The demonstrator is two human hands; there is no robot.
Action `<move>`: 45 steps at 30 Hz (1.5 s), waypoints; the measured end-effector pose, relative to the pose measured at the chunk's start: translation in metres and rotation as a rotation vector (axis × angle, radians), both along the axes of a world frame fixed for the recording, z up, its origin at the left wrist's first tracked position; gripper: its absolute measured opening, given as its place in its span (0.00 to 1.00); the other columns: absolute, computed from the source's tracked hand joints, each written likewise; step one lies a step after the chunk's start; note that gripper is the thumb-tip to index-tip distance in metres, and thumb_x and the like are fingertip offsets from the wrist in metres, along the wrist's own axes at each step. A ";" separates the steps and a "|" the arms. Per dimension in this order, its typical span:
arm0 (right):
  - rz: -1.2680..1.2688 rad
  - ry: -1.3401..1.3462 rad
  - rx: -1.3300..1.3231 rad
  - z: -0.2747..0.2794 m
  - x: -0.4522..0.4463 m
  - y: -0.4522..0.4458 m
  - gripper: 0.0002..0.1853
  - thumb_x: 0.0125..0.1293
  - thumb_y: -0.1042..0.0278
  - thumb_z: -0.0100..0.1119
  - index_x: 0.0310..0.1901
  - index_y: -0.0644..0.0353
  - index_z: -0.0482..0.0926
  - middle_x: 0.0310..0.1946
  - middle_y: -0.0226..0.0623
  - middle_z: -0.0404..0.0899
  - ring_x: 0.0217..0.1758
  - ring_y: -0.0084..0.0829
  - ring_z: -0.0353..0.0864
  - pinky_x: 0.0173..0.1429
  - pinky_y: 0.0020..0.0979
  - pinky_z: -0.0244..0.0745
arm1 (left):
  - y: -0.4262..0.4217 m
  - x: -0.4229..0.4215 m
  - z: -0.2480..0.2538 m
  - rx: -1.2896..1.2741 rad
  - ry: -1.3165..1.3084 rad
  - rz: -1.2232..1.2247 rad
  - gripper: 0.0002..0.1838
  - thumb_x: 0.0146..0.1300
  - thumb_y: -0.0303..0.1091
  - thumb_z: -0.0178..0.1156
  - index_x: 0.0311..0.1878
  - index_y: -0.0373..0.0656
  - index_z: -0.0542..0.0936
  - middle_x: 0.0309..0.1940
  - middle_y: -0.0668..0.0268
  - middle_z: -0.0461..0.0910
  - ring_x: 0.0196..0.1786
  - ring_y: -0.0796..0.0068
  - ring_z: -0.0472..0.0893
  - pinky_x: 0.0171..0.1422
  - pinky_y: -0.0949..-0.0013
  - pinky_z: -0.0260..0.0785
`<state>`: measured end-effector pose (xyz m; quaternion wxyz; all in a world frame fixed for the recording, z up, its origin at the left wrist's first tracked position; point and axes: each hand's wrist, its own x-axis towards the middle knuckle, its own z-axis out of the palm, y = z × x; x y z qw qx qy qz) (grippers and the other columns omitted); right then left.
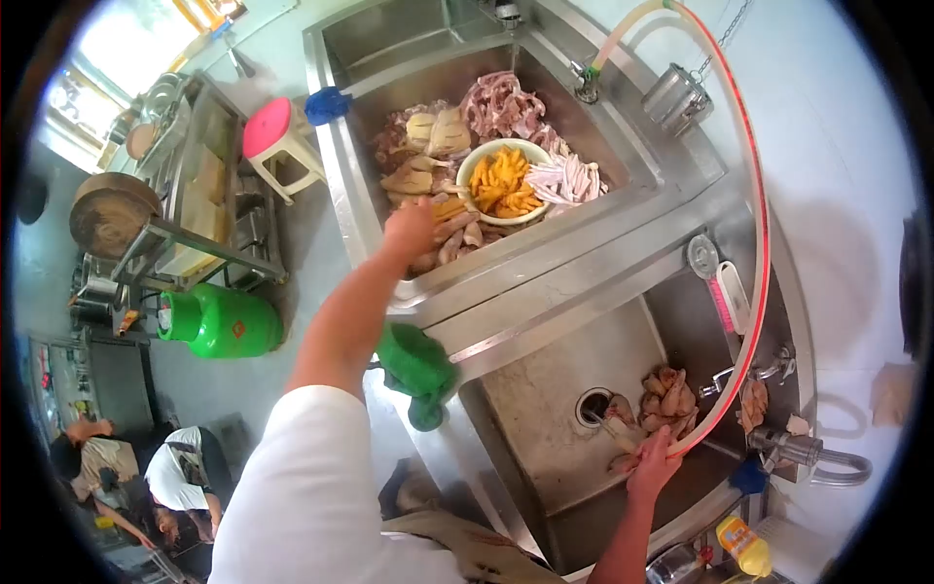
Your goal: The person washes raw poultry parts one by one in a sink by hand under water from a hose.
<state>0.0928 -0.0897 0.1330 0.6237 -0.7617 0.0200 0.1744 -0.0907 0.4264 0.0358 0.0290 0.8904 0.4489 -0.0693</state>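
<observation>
My left hand (pixel 411 229) reaches into the far sink basin (pixel 584 219), its fingers curled at the edge of the raw poultry (pixel 449 226); what they grip is hidden. Beside it a pale bowl (pixel 471 165) holds yellow chicken feet (pixel 504 183), with whitish feet (pixel 569 182) to its right. Halved plucked birds (pixel 438 131) and dark red raw meat (pixel 501 105) lie behind. Over the near basin (pixel 530 419), my right hand (pixel 652 467) is closed around the end of a clear hose with a red stripe (pixel 759 243). Brownish meat pieces (pixel 669 399) lie close by, near the drain (pixel 593 407).
A green cloth (pixel 416 372) and a blue cloth (pixel 328 105) hang on the sink's left edge. A pink-bristled brush (pixel 728 297) rests at the right wall. On the floor stand a green gas cylinder (pixel 233 321) and a pink-topped stool (pixel 277 141). Two people (pixel 190 472) are at lower left.
</observation>
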 end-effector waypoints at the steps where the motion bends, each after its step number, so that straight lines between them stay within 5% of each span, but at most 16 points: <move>1: -0.013 -0.014 0.006 -0.001 0.001 0.003 0.20 0.71 0.55 0.52 0.25 0.60 0.66 0.12 0.29 0.63 0.08 0.23 0.61 0.10 0.27 0.57 | 0.012 -0.015 -0.031 0.005 0.078 -0.144 0.26 0.63 0.47 0.55 0.56 0.35 0.70 0.41 0.49 0.83 0.46 0.51 0.83 0.49 0.55 0.76; 3: -0.022 0.015 -0.008 0.000 0.006 0.003 0.20 0.71 0.56 0.53 0.24 0.59 0.66 0.12 0.29 0.63 0.08 0.23 0.61 0.10 0.27 0.57 | 0.027 -0.030 -0.064 -0.096 0.184 -0.355 0.25 0.64 0.46 0.53 0.56 0.37 0.72 0.42 0.50 0.83 0.45 0.50 0.83 0.50 0.54 0.76; 8: -0.011 0.124 -0.183 0.014 0.027 -0.009 0.17 0.71 0.59 0.54 0.24 0.52 0.68 0.16 0.23 0.66 0.17 0.16 0.62 0.20 0.23 0.56 | -0.044 0.044 0.107 -0.176 -0.023 -0.189 0.15 0.63 0.41 0.53 0.34 0.37 0.82 0.33 0.47 0.83 0.39 0.50 0.83 0.47 0.50 0.75; 11: -0.028 0.202 -0.154 -0.011 0.023 -0.037 0.18 0.66 0.55 0.61 0.21 0.53 0.74 0.17 0.20 0.66 0.19 0.16 0.64 0.20 0.26 0.61 | -0.144 0.083 0.110 -0.503 -0.273 -0.447 0.16 0.65 0.39 0.52 0.29 0.38 0.79 0.26 0.51 0.80 0.33 0.56 0.81 0.40 0.55 0.72; 12: 0.063 0.036 -0.522 -0.024 0.009 -0.036 0.18 0.67 0.56 0.62 0.22 0.57 0.77 0.19 0.20 0.70 0.21 0.16 0.67 0.23 0.27 0.65 | -0.213 0.104 0.130 -0.652 -0.146 -0.330 0.14 0.64 0.37 0.54 0.27 0.37 0.78 0.22 0.51 0.79 0.26 0.62 0.81 0.32 0.55 0.71; 14: 0.221 -0.127 -0.388 -0.016 -0.025 -0.021 0.12 0.65 0.62 0.62 0.28 0.60 0.79 0.22 0.30 0.75 0.25 0.24 0.74 0.27 0.30 0.69 | -0.303 0.088 -0.062 -0.770 -0.271 -0.765 0.13 0.64 0.40 0.57 0.30 0.39 0.78 0.27 0.58 0.79 0.35 0.66 0.81 0.39 0.57 0.72; 17: 0.329 -0.408 -0.236 0.004 -0.037 -0.010 0.06 0.62 0.69 0.62 0.33 0.62 0.80 0.25 0.44 0.78 0.28 0.37 0.80 0.32 0.33 0.73 | -0.426 0.118 -0.093 -1.178 -0.392 -0.522 0.08 0.57 0.36 0.58 0.35 0.42 0.80 0.36 0.59 0.79 0.44 0.60 0.78 0.50 0.53 0.70; 22: 0.258 -0.465 -0.302 -0.004 -0.008 -0.038 0.03 0.55 0.76 0.63 0.31 0.64 0.79 0.22 0.46 0.74 0.25 0.42 0.77 0.31 0.36 0.71 | -0.517 0.183 -0.143 -0.653 -0.368 -0.929 0.10 0.55 0.38 0.58 0.36 0.44 0.81 0.39 0.59 0.78 0.47 0.58 0.77 0.49 0.47 0.69; 25: 0.252 -0.368 -0.302 -0.001 0.006 -0.042 0.05 0.52 0.79 0.62 0.25 0.64 0.75 0.19 0.42 0.68 0.21 0.37 0.70 0.27 0.35 0.64 | -0.500 0.235 -0.168 -0.118 -0.490 -0.877 0.13 0.59 0.42 0.54 0.38 0.44 0.81 0.41 0.61 0.76 0.50 0.55 0.75 0.49 0.42 0.67; 29: 0.245 -0.398 -0.382 0.014 0.025 -0.058 0.06 0.49 0.79 0.66 0.25 0.63 0.76 0.20 0.44 0.71 0.21 0.43 0.72 0.26 0.35 0.67 | -0.480 0.240 -0.207 -0.514 -0.317 -0.959 0.14 0.64 0.43 0.54 0.40 0.43 0.81 0.42 0.59 0.77 0.50 0.54 0.75 0.51 0.45 0.68; 30: 0.170 -0.375 -0.370 0.012 0.027 -0.065 0.06 0.50 0.79 0.65 0.25 0.63 0.75 0.19 0.42 0.70 0.21 0.38 0.72 0.26 0.33 0.66 | -0.471 0.238 -0.206 -0.753 -0.322 -0.923 0.14 0.66 0.43 0.54 0.42 0.42 0.80 0.44 0.57 0.77 0.52 0.52 0.75 0.53 0.47 0.69; 33: -0.118 -0.138 -0.231 0.022 0.036 -0.058 0.06 0.59 0.76 0.62 0.27 0.64 0.75 0.19 0.30 0.70 0.23 0.22 0.70 0.26 0.29 0.66 | -0.447 0.215 -0.122 -0.821 -0.179 -0.709 0.19 0.60 0.43 0.62 0.45 0.37 0.74 0.41 0.53 0.78 0.46 0.59 0.78 0.50 0.56 0.71; 34: -0.199 0.079 -0.100 0.047 0.042 -0.040 0.09 0.66 0.72 0.58 0.28 0.63 0.76 0.20 0.22 0.70 0.25 0.15 0.68 0.27 0.26 0.65 | -0.447 0.207 -0.115 -1.137 -0.203 -0.488 0.19 0.62 0.44 0.62 0.44 0.37 0.72 0.38 0.55 0.77 0.41 0.63 0.78 0.45 0.58 0.72; 37: -0.132 0.052 0.008 0.036 0.024 -0.008 0.14 0.70 0.65 0.56 0.26 0.61 0.72 0.17 0.26 0.69 0.15 0.17 0.66 0.17 0.23 0.66 | -0.438 0.172 -0.075 -1.751 -0.388 -0.031 0.17 0.65 0.43 0.60 0.44 0.40 0.69 0.34 0.61 0.75 0.34 0.68 0.78 0.37 0.62 0.71; 41: -0.025 0.087 0.009 0.016 0.003 0.014 0.18 0.71 0.60 0.54 0.24 0.60 0.70 0.17 0.28 0.68 0.14 0.18 0.65 0.14 0.24 0.65 | -0.427 0.143 -0.051 -1.884 -0.598 0.370 0.13 0.67 0.32 0.54 0.53 0.44 0.68 0.33 0.67 0.73 0.31 0.74 0.74 0.33 0.64 0.69; 45: 0.080 0.075 -0.025 -0.007 -0.019 0.019 0.20 0.71 0.56 0.55 0.24 0.60 0.69 0.17 0.29 0.68 0.14 0.20 0.66 0.13 0.25 0.64 | -0.410 0.107 -0.021 -1.927 -0.840 0.349 0.22 0.67 0.29 0.51 0.65 0.48 0.65 0.32 0.69 0.72 0.31 0.76 0.71 0.31 0.65 0.66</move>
